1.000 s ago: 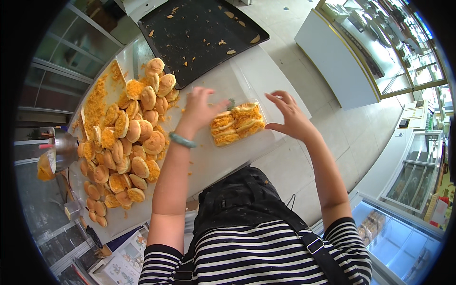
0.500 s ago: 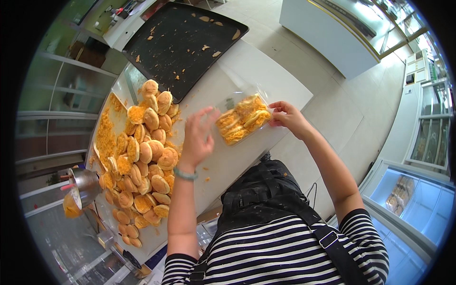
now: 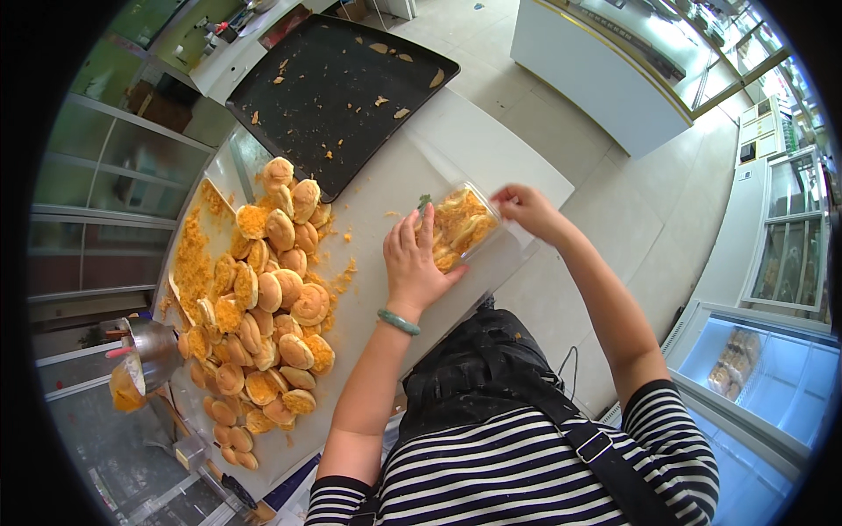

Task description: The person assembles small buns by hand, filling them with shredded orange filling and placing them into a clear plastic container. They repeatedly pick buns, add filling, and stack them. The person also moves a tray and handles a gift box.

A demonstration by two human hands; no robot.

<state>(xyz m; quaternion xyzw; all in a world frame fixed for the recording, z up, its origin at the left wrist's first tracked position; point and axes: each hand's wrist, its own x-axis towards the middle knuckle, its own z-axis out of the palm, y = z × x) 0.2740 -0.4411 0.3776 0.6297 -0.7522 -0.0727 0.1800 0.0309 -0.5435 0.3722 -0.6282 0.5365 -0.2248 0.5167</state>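
Observation:
A clear plastic container (image 3: 465,230) filled with small round buns coated in orange shreds lies on the white table. My left hand (image 3: 416,263) rests against its left side, thumb spread from the fingers, which lie stretched over that end. At the container's right edge is my right hand (image 3: 524,210), fingers curled and pinched together, slightly blurred by motion. Exactly what part of the clear edge they grip is hard to see. Left of my hands sits a large pile of round golden buns (image 3: 267,302), several of them coated with orange shreds.
A black baking tray (image 3: 338,105) with crumbs and flakes covers the table's far end. Loose orange shreds (image 3: 193,254) lie in a shallow tray beyond the pile. A metal bowl (image 3: 156,351) stands at the left. The white table (image 3: 504,149) ends to the right, above tiled floor.
My left hand has moved right from beside the pile onto the container. The container now sits slightly further right and is more upright in view. My right hand stays by its right edge.

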